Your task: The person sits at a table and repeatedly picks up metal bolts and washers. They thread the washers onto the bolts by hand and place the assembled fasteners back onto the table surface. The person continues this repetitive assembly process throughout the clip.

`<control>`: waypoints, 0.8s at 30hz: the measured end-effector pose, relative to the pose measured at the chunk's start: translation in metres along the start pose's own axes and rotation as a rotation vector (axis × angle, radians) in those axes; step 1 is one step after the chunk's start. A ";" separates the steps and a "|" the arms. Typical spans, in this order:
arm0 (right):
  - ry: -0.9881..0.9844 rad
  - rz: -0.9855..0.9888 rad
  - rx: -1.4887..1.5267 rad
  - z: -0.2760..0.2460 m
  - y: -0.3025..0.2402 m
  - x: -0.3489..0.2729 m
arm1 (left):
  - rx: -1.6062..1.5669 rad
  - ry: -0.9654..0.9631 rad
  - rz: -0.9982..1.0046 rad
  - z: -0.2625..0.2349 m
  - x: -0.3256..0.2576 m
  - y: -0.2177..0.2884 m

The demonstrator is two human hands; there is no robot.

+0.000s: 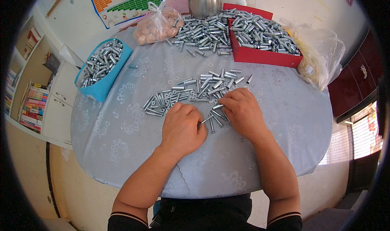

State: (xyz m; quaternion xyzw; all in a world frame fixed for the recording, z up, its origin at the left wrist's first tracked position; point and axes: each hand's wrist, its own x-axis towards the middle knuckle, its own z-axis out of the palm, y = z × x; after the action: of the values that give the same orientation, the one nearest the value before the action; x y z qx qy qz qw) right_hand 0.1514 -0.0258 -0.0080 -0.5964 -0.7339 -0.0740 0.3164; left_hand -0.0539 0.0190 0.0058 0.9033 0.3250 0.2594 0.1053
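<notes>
My left hand [183, 127] is closed near the middle of the table, with a slim silver bolt [207, 119] sticking out from its fingertips toward the right. Opposite it, my right hand [242, 113] has its fingers curled down and together beside a short metal sleeve [218, 107]; what they grip is mostly hidden. Between the hands, several loose bolts [219, 116] lie with their heads toward me. Just beyond the hands spreads a loose pile of metal sleeves, bolts and nuts [183, 93].
A blue bin [97, 93] of metal anchors stands at left. Farther back are a big heap of anchors [207, 31], a full red box [264, 56], a knotted bag [156, 25], a steel pot [204, 3] and a clear plastic bag [321, 56]. Small washers dot the grey tablecloth [134, 149].
</notes>
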 end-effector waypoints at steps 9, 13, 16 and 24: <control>0.012 0.395 0.503 -0.017 -0.011 0.001 | -0.316 0.162 -0.150 -0.001 -0.003 0.005; 0.044 0.445 0.750 -0.022 -0.010 -0.004 | -0.390 0.176 -0.116 0.002 -0.003 0.004; 0.032 0.559 1.047 -0.025 -0.015 -0.004 | -0.417 0.165 -0.107 0.004 -0.003 0.007; 0.049 0.496 1.093 -0.016 -0.021 -0.008 | -0.426 0.159 -0.101 0.006 -0.004 0.008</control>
State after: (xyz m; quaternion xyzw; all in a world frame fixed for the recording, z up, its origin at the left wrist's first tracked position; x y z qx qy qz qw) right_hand 0.1382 -0.0458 0.0057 -0.4990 -0.4968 0.3764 0.6021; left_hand -0.0491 0.0105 0.0020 0.8199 0.3150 0.3868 0.2807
